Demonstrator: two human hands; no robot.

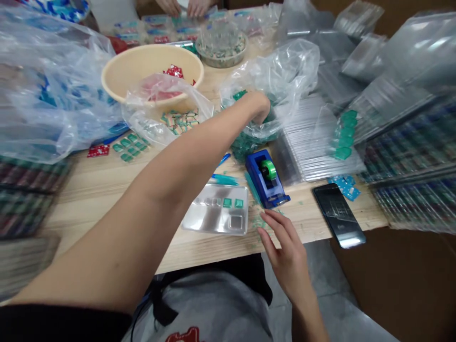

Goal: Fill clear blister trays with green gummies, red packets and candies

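Note:
My left hand (259, 107) reaches across into a clear plastic bag (295, 71) of small green pieces (245, 145); its fingers are hidden inside. By the table's front edge, my right hand (287, 251) is empty, its fingers extended and apart, beside green crumbs on the wood. Left of it lies a shallow clear plastic tray (210, 223) with moulded recesses. Two green square pieces (233, 203) sit in its upper right. Beyond my right hand stands a blue tape dispenser (262, 178) with a green roll. A blue pen-like tool (223, 179) lies behind the tray.
At the right are a phone (339, 216), a stack of clear trays (313, 147) and filled packs (416, 190). A cream basin (117, 71) with red packets stands back left, near a bag of striped pieces (180, 121). Another person's hands (185, 7) show at the far side.

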